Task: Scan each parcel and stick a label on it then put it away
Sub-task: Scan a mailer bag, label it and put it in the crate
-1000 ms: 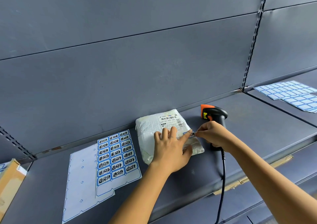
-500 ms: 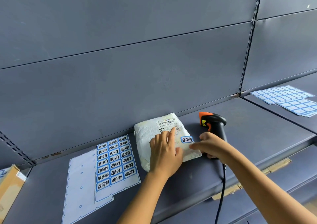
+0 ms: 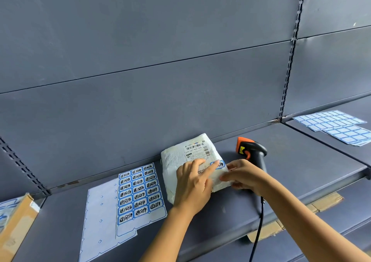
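Note:
A white parcel (image 3: 176,161) with a printed barcode slip lies on the grey shelf (image 3: 305,161), against the back wall. A blue-bordered label (image 3: 221,164) sits on its right part. My left hand (image 3: 192,187) rests flat on the parcel, its straight index finger pressing the label's left end. My right hand (image 3: 245,176) holds the parcel's right edge, thumb on top and fingers curled at the side. The black and orange scanner (image 3: 253,149) lies on the shelf just behind my right hand, partly hidden by it.
A sheet of blue labels (image 3: 138,191) lies left of the parcel on an emptied backing sheet (image 3: 100,211). More label sheets (image 3: 337,125) are on the shelf section at right. A cardboard box (image 3: 16,221) sits at far left. The scanner cable (image 3: 259,231) hangs over the shelf's front edge.
My right hand let go of the label it was pinching, now stuck on the parcel, and moved to the parcel's right edge. My left index finger slid onto the label.

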The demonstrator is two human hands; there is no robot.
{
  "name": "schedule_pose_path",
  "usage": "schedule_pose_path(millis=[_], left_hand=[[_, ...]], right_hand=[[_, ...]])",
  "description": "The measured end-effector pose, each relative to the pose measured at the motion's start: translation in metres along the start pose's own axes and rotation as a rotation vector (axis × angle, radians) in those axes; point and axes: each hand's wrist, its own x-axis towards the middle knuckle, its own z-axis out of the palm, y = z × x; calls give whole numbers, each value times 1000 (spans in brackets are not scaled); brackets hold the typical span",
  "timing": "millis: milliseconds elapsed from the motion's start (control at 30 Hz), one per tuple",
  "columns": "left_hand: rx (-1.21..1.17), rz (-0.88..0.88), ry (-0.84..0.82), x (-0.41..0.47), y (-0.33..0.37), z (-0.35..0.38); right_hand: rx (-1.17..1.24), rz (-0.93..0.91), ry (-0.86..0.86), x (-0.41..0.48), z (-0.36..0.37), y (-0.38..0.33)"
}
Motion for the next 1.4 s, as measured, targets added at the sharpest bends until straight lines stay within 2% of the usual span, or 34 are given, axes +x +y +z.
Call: schedule_pose_path(millis=[167,367,533,700,967,1167,1400], left_hand=[[29,38,6,-3,0,-1],[45,50,56,-5,16,-17],[20,-36,212,-23,46,-26],[-151,-96,303,-50,94,-8],[-362,-149,153,-56,221,19],[-444,18,19,-56,318,55],[-584,263,-183,-84,399,79]], right_hand=[[206,38,-22,-8,5,5],[460,-12,18,-21,-2,7],[576,-104,64,-57,-53,16],[581,-166,100,-113,-121,52],[631,-144,273,-210,-214,135],[715,-172,517,-315,-268,198],[865,-110,834,-424,-274,255]])
